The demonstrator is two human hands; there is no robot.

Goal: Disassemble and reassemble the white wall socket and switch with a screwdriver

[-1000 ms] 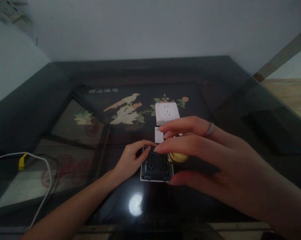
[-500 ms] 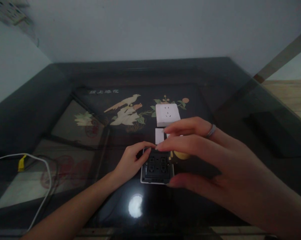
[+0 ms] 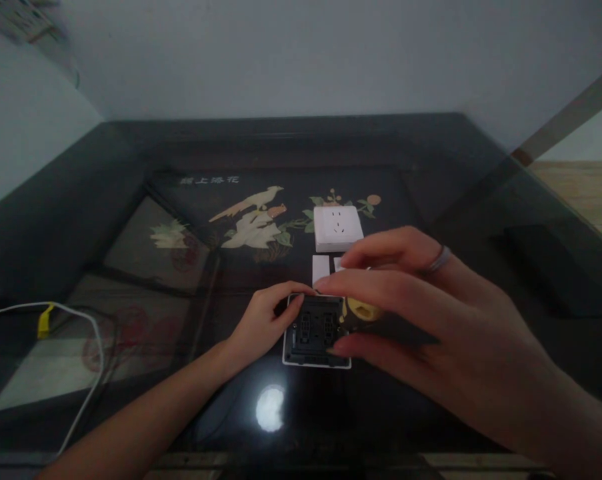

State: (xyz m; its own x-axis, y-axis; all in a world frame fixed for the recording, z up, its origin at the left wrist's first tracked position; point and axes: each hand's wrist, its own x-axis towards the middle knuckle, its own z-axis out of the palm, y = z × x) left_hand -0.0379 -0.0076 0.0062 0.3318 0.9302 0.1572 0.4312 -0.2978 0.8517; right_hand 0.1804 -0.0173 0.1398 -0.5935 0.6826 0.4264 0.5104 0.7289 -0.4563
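A square wall switch (image 3: 317, 333) with a white rim lies on the dark table, its black inside with two mechanisms facing up. My left hand (image 3: 268, 317) grips its upper left corner, thumb on top and fingers along the far edge. Over the right side of the switch is my right hand (image 3: 431, 320), its thumb and fingers spread apart with nothing visible between them. The thumb tip overlaps the switch's lower right; contact is unclear. Just beyond the switch lie a white rectangular plate (image 3: 321, 270) and another white piece (image 3: 337, 263), partly hidden by my right fingers.
Behind the white pieces sits a white wall socket (image 3: 337, 227). Bird and flower decoration (image 3: 253, 223) covers part of the glossy table (image 3: 261, 143). A white cable (image 3: 98, 333) with a yellow tag (image 3: 44, 321) runs along the left. A wall stands at the back.
My right hand has shifted slightly, its thumb now farther over the switch's lower right. My left hand keeps its hold on the corner. The view has moved a little.
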